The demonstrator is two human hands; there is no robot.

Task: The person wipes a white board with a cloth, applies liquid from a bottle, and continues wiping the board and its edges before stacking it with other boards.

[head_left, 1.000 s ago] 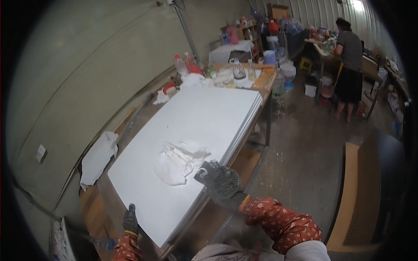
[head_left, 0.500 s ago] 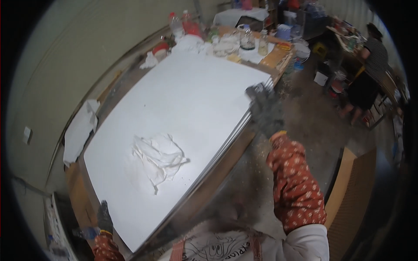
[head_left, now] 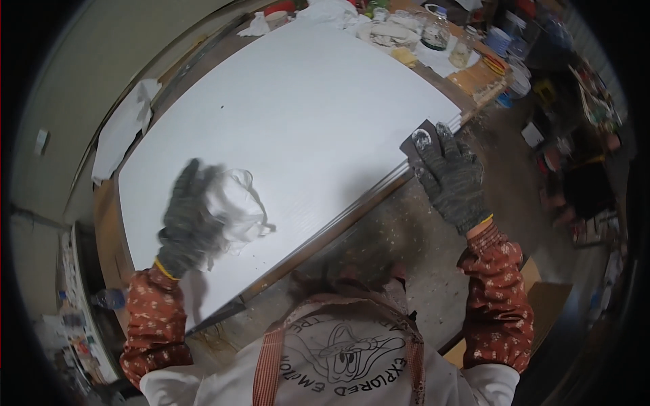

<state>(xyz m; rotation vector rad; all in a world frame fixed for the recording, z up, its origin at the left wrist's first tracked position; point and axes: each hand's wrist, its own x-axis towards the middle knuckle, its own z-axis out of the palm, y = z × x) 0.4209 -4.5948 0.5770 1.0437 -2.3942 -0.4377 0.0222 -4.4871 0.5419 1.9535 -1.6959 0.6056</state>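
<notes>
A large white panel [head_left: 298, 128] lies flat on top of a stack of similar panels, whose edges show along the right side. My right hand [head_left: 450, 176], in a dark grey knit glove with white dust on the fingertips, presses a dark square sheet [head_left: 408, 143], like sandpaper, at the panel's right edge. On the panel's left part lies a crumpled thin white cloth [head_left: 240, 203]. My left hand [head_left: 188, 220], in a matching glove, is at the cloth's left side and partly covers it. Motion blurs its fingers, so their grip does not show.
Along the far edge stand a glass jar [head_left: 435, 30], a clear bottle [head_left: 464, 49], rags [head_left: 387, 34] and a yellow sponge [head_left: 404, 57]. A white sheet [head_left: 125, 132] hangs by the left wall. Cardboard [head_left: 545, 314] leans at my right. Another cluttered table [head_left: 596, 98] stands far right.
My left hand has moved from the panel's near left corner up to the white cloth. My right hand stays at the right edge, now showing the dark sheet. The view has tipped nearer.
</notes>
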